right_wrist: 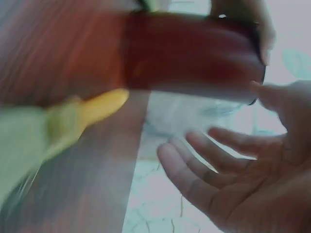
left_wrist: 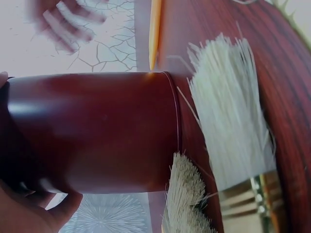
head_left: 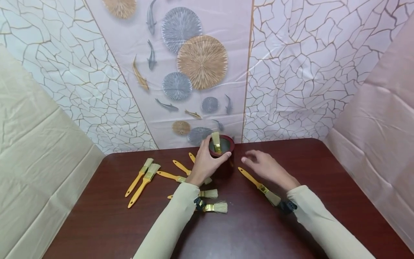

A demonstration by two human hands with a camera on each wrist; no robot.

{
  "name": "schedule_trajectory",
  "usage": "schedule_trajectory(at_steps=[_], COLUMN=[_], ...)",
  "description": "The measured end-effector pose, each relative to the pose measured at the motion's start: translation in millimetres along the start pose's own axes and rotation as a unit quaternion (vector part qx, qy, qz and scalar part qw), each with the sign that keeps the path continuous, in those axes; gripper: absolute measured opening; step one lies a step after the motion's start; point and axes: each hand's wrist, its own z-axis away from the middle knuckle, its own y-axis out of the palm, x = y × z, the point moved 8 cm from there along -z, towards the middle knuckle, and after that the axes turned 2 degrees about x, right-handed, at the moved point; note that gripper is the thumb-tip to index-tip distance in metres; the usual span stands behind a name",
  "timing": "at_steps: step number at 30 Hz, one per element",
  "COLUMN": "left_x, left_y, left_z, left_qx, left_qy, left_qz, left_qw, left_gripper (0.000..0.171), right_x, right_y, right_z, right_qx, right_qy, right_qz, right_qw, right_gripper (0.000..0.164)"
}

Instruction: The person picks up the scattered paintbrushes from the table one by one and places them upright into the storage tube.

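Note:
A dark red cylindrical pot stands near the back of the table, with one paintbrush in it, bristles up. My left hand grips the pot near its rim, the thumb in front and the fingers round the far left side. In the left wrist view the pot spans the middle, held at its top end. To the right of the pot, my right hand holds nothing; its fingers are spread and slightly bent. Below that hand lies a yellow-handled paintbrush, its handle end towards the pot.
Two paintbrushes lie side by side at the left. Several more, among them a brush with pale bristles, lie under and around the left forearm, partly hidden. Behind the dark red table hangs a patterned cloth.

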Motion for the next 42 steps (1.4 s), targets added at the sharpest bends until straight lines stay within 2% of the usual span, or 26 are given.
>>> schedule_trajectory(at_steps=[5, 7, 11, 14, 18, 21, 24, 30, 32, 34, 35, 37, 40, 42], left_x=[2.1, 2.4, 2.0, 1.3, 1.7, 1.8, 1.5, 0.6, 0.0, 0.0, 0.2, 0.5, 1.0, 1.1], left_y=[-0.9, -0.8, -0.3, 1.5, 2.9, 2.5, 1.4, 0.9, 1.4, 0.8, 0.4, -0.3, -0.2, 1.2], left_z=[1.2, 1.4, 0.7, 0.0, 0.3, 0.8, 1.0, 0.3, 0.4, 0.5, 0.6, 0.6, 0.9, 1.1], left_qx=[0.002, 0.002, 0.005, 0.006, 0.006, 0.005, 0.002, -0.001, 0.002, 0.001, 0.000, -0.002, -0.003, -0.001], left_qy=[-0.009, -0.013, -0.016, -0.017, -0.019, -0.020, -0.021, -0.018, -0.018, -0.019, -0.019, -0.020, -0.022, -0.022], left_qz=[0.004, 0.004, 0.002, 0.004, 0.003, 0.004, 0.009, 0.011, 0.012, 0.013, 0.011, 0.011, 0.011, 0.011], left_qw=[0.9999, 0.9999, 0.9999, 0.9998, 0.9998, 0.9998, 0.9997, 0.9998, 0.9998, 0.9997, 0.9997, 0.9997, 0.9997, 0.9997], left_gripper=[0.104, 0.104, 0.106, 0.106, 0.107, 0.107, 0.105, 0.104, 0.105, 0.105, 0.105, 0.104, 0.103, 0.104], right_x=[-21.8, -27.3, -29.5, -26.0, -17.9, -10.0, -1.5, 8.5, 7.9, 5.2, 3.3, -2.3, -15.0, -27.5], right_y=[16.7, 25.4, 36.2, 38.2, 40.5, 41.7, 43.7, 50.2, 51.9, 51.9, 50.7, 46.0, 32.1, 23.6], right_z=[9.3, 11.1, 12.5, 14.0, 17.2, 22.0, 27.7, 41.2, 45.0, 46.5, 46.6, 45.0, 40.2, 38.0], right_qx=[0.053, 0.066, 0.052, 0.026, 0.010, 0.001, -0.011, -0.042, -0.046, -0.041, -0.037, -0.028, -0.031, -0.029], right_qy=[0.036, 0.039, 0.014, -0.009, -0.047, -0.083, -0.126, -0.219, -0.240, -0.248, -0.244, -0.219, -0.136, -0.058], right_qz=[0.070, 0.098, 0.176, 0.212, 0.234, 0.261, 0.290, 0.339, 0.341, 0.326, 0.309, 0.263, 0.169, 0.111], right_qw=[0.995, 0.992, 0.983, 0.977, 0.971, 0.962, 0.949, 0.914, 0.908, 0.912, 0.918, 0.939, 0.976, 0.992], right_gripper=[0.038, 0.033, 0.017, 0.008, 0.008, 0.010, 0.014, 0.019, 0.021, 0.023, 0.024, 0.024, 0.021, 0.019])
